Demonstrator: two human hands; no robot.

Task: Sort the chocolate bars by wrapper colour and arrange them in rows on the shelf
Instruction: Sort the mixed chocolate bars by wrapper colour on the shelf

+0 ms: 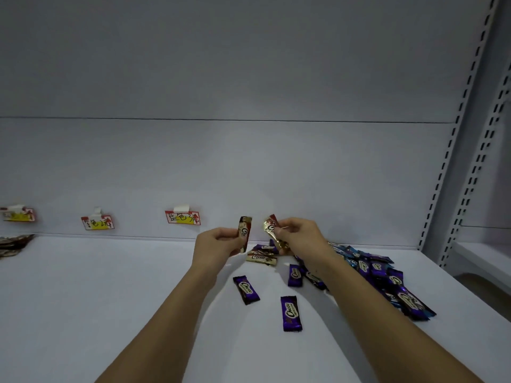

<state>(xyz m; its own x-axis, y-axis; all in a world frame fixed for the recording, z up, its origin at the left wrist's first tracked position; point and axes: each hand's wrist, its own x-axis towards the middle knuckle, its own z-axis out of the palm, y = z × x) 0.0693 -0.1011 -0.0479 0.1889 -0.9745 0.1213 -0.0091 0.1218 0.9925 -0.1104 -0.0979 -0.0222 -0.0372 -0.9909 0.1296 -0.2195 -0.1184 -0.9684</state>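
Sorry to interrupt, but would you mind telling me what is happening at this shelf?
A person is sorting chocolate bars. The left hand holds one cream-and-brown bar upright, and the right hand pinches another. A mixed pile of purple and blue bars lies on the white shelf, with three handwritten labels on the back wall.

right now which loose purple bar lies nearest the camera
The purple bar lying alone, lowest in view between the forearms; the other loose purple bar lies farther back to its left.

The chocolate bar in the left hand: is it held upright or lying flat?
Upright. The left hand pinches the cream-and-red bar by its long side, one short end pointing up, above the shelf.
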